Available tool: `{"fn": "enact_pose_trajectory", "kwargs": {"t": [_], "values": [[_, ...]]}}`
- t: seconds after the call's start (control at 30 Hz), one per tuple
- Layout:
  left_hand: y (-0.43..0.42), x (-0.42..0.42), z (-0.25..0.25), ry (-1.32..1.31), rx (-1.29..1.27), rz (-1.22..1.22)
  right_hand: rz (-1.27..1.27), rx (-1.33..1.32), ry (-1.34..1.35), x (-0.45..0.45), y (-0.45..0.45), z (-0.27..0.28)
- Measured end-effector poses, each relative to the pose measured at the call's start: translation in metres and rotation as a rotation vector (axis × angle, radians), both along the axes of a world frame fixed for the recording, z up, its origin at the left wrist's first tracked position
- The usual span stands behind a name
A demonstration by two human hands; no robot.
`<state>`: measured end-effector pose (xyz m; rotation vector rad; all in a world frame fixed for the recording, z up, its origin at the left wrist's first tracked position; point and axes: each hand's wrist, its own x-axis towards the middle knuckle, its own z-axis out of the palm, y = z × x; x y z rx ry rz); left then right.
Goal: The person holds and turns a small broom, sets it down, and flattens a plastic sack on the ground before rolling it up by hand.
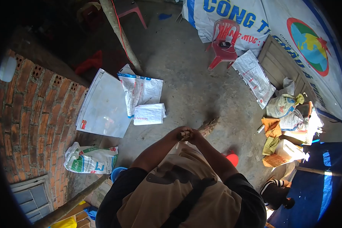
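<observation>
In front of my chest, my left hand (176, 134) and my right hand (196, 137) are closed side by side around a bundle of brown dried stalks (209, 128). Its cut ends show at my left hand, and the frayed, brushy part sticks out past my right hand, away from me. The hands partly hide the middle of the bundle. Below it, the concrete floor (190, 95) stretches ahead.
White boards (106, 102) and flattened sacks (150, 114) lie ahead-left, near a brick wall (30, 110). A filled sack (91, 159) stands left. A red chair (224, 49) holds a dark object. Sacks (281, 106) pile up right. Another person (275, 193) is lower right.
</observation>
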<state>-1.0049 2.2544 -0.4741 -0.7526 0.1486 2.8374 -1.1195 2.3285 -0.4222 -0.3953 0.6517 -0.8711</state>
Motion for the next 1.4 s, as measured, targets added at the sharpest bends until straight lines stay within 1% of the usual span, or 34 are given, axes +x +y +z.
{"fn": "enact_pose_trajectory", "kwargs": {"t": [0.03,0.07,0.13,0.17,0.2,0.23,0.3,0.33,0.37,0.4,0.43,0.47,0.5,0.57,0.6,0.63,0.67,0.7,0.77,0.8,0.87,0.9,0.97,1.03,1.07,1.1,1.13,1.2,1.23,1.27,1.3,1.33,1.37,1.4], "values": [[-0.017,0.01,0.04,-0.049,-0.113,0.201,-0.023,0.231,-0.646,0.0,-0.031,-0.009],[-0.039,0.022,0.091,-0.102,-0.228,0.401,0.02,-0.127,0.167,0.007,-0.055,0.005],[-0.089,0.032,0.087,-0.008,-0.464,0.535,-0.128,0.522,-0.306,0.02,-0.13,-0.022],[-0.112,0.033,0.098,0.034,-0.606,0.564,-0.166,0.548,-0.241,0.025,-0.163,-0.02],[-0.131,0.031,0.11,0.077,-0.749,0.591,-0.154,0.515,-0.251,0.026,-0.193,-0.017],[-0.145,0.027,0.102,0.071,-0.743,0.589,-0.103,0.463,-0.266,0.019,-0.215,-0.016],[-0.171,0.02,0.076,-0.272,-0.923,0.54,-0.053,0.418,-0.285,0.003,-0.243,-0.006],[-0.182,0.003,0.095,-0.277,-0.917,0.537,-0.047,0.457,-0.234,-0.009,-0.252,0.011],[-0.192,-0.027,0.137,-0.541,-0.744,0.538,-0.041,0.495,-0.182,-0.019,-0.262,0.02],[-0.204,-0.05,0.162,-0.797,-0.56,0.53,-0.041,0.501,-0.186,-0.028,-0.272,0.019],[-0.219,-0.066,0.156,-0.782,-0.584,0.671,-0.007,0.455,-0.185,-0.043,-0.288,0.013],[-0.238,-0.075,0.151,-0.773,-0.582,0.681,0.026,0.408,-0.185,-0.055,-0.308,0.024],[-0.26,-0.081,0.148,-0.674,-0.441,0.652,-0.042,0.357,-0.28,-0.065,-0.325,0.038],[-0.31,-0.086,0.152,-0.472,-0.22,0.533,-0.1,0.375,-0.192,-0.084,-0.363,0.03],[-0.33,-0.089,0.135,-0.458,-0.227,0.545,-0.164,0.394,-0.115,-0.095,-0.383,0.024],[-0.345,-0.092,0.097,-0.321,-0.202,0.547,-0.189,0.432,-0.144,-0.108,-0.397,0.009],[-0.356,-0.095,0.079,-0.19,-0.165,0.555,-0.204,0.484,-0.172,-0.117,-0.404,-0.002],[-0.371,-0.095,0.086,-0.183,-0.161,0.575,-0.187,0.485,-0.158,-0.119,-0.415,0.0],[-0.402,-0.088,0.113,-0.122,-0.432,0.638,-0.251,0.578,-0.018,-0.125,-0.446,0.006],[-0.416,-0.084,0.13,-0.095,-0.569,0.668,-0.105,0.607,0.025,-0.121,-0.468,0.058],[-0.433,-0.073,0.159,-0.07,-0.83,0.733,-0.083,0.873,-0.102,-0.11,-0.496,0.059],[-0.441,-0.07,0.163,-0.063,-0.962,0.761,-0.06,0.884,-0.086,-0.103,-0.513,0.055],[-0.494,-0.057,0.148,-0.119,-0.458,0.753,0.012,0.898,-0.101,-0.08,-0.554,0.029],[-0.524,-0.032,0.122,-0.103,-0.45,0.758,0.094,0.915,-0.123,-0.052,-0.596,0.004],[-0.541,-0.022,0.132,-0.076,-0.431,0.831,0.147,0.915,-0.133,-0.039,-0.621,-0.001],[-0.558,-0.023,0.165,-0.246,-0.446,0.923,0.248,0.831,-0.145,-0.027,-0.647,0.001],[-0.571,-0.028,0.161,-0.422,-0.722,0.945,0.349,0.746,-0.16,-0.021,-0.672,0.002],[-0.617,-0.047,0.153,-0.762,-0.239,0.84,0.511,0.605,-0.166,-0.044,-0.718,0.047],[-0.609,-0.045,-0.011,-0.769,-0.23,0.898,0.65,0.617,-0.082,-0.054,-0.739,0.06],[-0.629,-0.051,-0.132,-0.688,-0.698,1.021,0.71,0.609,-0.061,-0.069,-0.75,0.064],[-0.609,-0.072,-0.118,-0.606,-1.177,1.101,0.615,0.598,0.005,-0.087,-0.759,0.064],[-0.614,-0.084,-0.146,-0.641,-1.177,1.158,0.519,0.58,0.067,-0.108,-0.769,0.062],[-0.616,-0.165,-0.08,-0.687,-0.856,1.285,0.576,0.494,0.031,-0.133,-0.776,0.062],[-0.627,-0.229,0.039,-0.707,-0.528,1.398,0.633,0.409,-0.009,-0.161,-0.783,0.06]]}}
